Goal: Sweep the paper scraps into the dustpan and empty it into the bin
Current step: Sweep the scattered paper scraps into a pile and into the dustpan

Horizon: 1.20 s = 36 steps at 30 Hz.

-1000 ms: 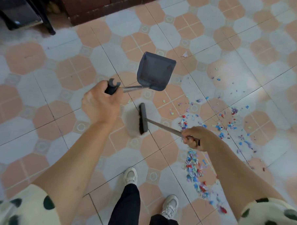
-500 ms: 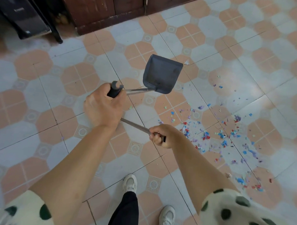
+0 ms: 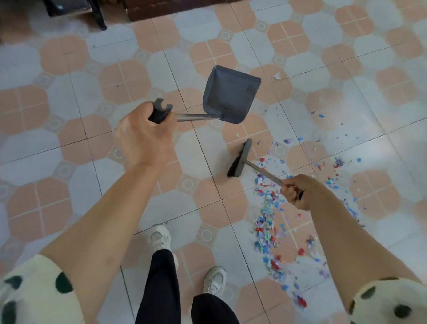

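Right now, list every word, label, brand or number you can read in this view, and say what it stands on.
No text can be read in this view.
The dustpan and its handle: no lettering shows.
The brush: no lettering shows.
The paper scraps: too small and blurred to tell whether they carry print.
The dark object at the top left: a small pale mark, too blurred to read.
The floor tiles: ornament only, no words.

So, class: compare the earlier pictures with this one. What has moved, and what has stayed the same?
The right hand has swung the broom back out to the edge of the paper scraps, its head showing again. The left hand still grips the dustpan, still empty.
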Tool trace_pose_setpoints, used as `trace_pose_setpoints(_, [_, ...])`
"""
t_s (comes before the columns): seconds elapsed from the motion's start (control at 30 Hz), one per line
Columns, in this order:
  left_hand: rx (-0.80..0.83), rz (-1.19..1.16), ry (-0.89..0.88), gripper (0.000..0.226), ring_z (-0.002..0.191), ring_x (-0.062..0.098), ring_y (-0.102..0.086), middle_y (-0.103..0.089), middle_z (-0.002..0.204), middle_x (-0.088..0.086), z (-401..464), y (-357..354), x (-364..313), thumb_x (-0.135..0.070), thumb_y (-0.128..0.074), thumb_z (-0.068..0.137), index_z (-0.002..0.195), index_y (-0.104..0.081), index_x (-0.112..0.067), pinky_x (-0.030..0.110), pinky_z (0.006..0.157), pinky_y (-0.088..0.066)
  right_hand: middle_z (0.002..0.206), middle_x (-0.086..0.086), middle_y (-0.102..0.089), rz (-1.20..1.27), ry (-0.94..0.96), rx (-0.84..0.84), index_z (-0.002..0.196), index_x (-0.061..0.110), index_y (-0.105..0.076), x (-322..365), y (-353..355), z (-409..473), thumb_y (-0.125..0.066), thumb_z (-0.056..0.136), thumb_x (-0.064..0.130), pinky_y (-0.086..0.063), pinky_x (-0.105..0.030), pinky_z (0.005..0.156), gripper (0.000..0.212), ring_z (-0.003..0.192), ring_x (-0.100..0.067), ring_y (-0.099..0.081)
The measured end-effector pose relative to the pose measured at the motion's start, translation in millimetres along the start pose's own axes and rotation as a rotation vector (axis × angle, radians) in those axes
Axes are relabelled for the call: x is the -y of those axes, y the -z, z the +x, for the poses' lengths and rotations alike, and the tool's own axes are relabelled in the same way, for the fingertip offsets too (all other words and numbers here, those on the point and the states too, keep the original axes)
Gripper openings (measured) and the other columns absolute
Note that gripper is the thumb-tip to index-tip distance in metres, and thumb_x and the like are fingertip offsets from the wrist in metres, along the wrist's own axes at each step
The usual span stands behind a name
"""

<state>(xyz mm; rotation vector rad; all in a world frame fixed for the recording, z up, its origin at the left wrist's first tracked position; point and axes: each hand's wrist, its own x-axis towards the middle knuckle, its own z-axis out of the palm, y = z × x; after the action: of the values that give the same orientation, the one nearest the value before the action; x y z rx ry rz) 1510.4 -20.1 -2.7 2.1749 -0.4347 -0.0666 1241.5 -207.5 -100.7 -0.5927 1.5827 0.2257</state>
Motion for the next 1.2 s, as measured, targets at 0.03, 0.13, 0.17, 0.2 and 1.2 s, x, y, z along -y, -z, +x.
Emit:
trace_pose_setpoints(0.03, [-0.009,0.027,0.007,0.028,0.074,0.027,-0.063,-0.071,0.076,0.002,-8.0,2.4,-3.5,-0.039,-0.061,0.078,0.078,-0.069,-0.012,0.037,0.068,-0.051,0.06,-0.003,-0.035,-0.007,0.005,-0.016,0.101,0.0,-0.046,-5.3,8.8,-4.7,-0.039,0.101,0.008,-0.025,-0.011,0.026,0.01,0.022,-0.007,-0.028])
trace_pose_setpoints(0.13, [-0.043,0.096,0.014,0.025,0.066,0.022,-0.051,-0.06,0.067,-0.002,-23.9,7.1,-10.2,-0.035,-0.062,0.08,0.073,-0.063,-0.011,0.028,0.06,-0.036,0.062,-0.004,-0.037,-0.07,0.04,-0.047,0.11,-0.001,-0.045,-17.6,20.6,-17.1,-0.039,0.1,0.005,-0.026,-0.011,0.028,0.013,0.024,-0.007,-0.028])
trace_pose_setpoints(0.17, [-0.05,0.111,0.02,0.025,0.065,0.02,-0.048,-0.055,0.065,-0.004,-27.7,8.0,-11.1,-0.035,-0.061,0.081,0.071,-0.061,-0.012,0.027,0.06,-0.032,0.061,-0.005,-0.038,-0.104,0.057,-0.04,0.109,-0.001,-0.045,-21.4,21.6,-22.2,-0.04,0.099,0.005,-0.026,-0.012,0.027,0.013,0.024,-0.007,-0.029])
trace_pose_setpoints(0.2, [-0.058,0.127,0.022,0.026,0.064,0.021,-0.046,-0.052,0.064,-0.004,-32.3,7.6,-11.5,-0.036,-0.061,0.08,0.07,-0.06,-0.012,0.026,0.06,-0.03,0.061,-0.006,-0.039,-0.137,0.073,-0.016,0.108,-0.001,-0.046,-26.4,22.7,-28.5,-0.041,0.098,0.004,-0.026,-0.012,0.027,0.012,0.024,-0.007,-0.029])
trace_pose_setpoints(1.2, [-0.055,0.17,0.017,0.028,0.065,0.027,-0.047,-0.047,0.058,-0.003,-55.3,-11.2,-42.4,-0.037,-0.061,0.081,0.067,-0.054,-0.014,0.031,0.059,-0.031,0.062,-0.011,-0.046,-0.355,0.067,-0.039,0.099,-0.006,-0.056,-46.5,73.9,-18.6,-0.049,0.093,0.0,-0.027,-0.013,0.03,0.011,0.026,-0.008,-0.032])
